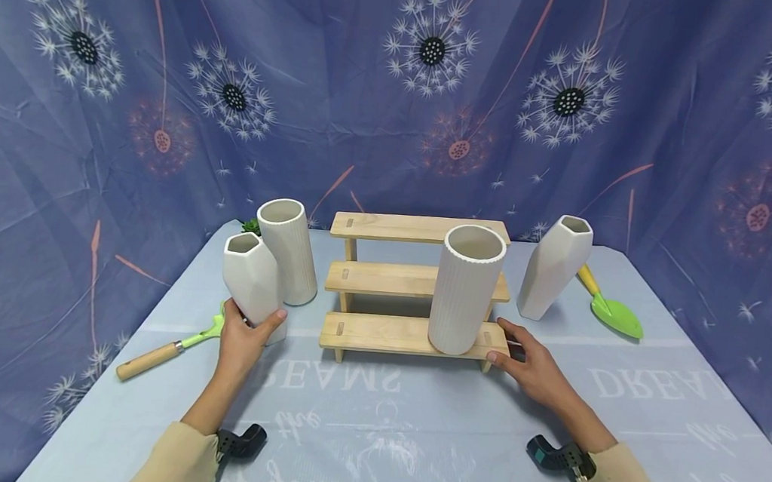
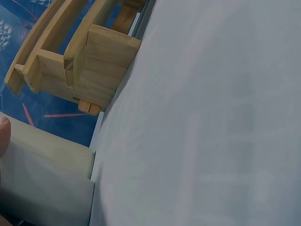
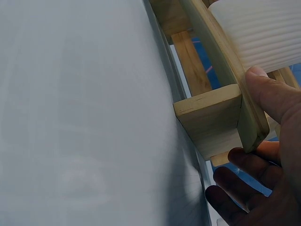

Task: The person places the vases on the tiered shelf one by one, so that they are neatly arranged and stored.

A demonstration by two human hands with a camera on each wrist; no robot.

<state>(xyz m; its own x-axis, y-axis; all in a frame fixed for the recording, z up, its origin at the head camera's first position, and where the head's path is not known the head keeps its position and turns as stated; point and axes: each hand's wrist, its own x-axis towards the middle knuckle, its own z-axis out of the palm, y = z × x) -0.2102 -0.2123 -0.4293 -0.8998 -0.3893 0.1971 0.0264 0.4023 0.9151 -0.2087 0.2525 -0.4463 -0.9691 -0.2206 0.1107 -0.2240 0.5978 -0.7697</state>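
Note:
My left hand [image 1: 244, 337] grips the lower part of a white faceted vase [image 1: 250, 272], which leans slightly on the table. Behind it stands a ribbed white cylinder vase [image 1: 288, 248]. In the middle is a three-tier wooden plant stand [image 1: 379, 333], with another ribbed cylinder vase [image 1: 467, 289] upright on its lowest shelf, toward the right. My right hand [image 1: 531, 364] holds the right end of that shelf. In the right wrist view, the thumb [image 3: 258, 77] lies along the board and the index fingertip is at the board's end, the other fingers spread below.
A second faceted vase [image 1: 555, 268] stands right of the stand. Beyond it lies a green trowel [image 1: 614, 316] with a yellow handle. On the left is a green garden tool with a wooden handle [image 1: 150, 361]. A bit of green plant [image 1: 251, 225] shows behind the left cylinder vase. Dandelion-print cloth [image 1: 344, 79] hangs behind.

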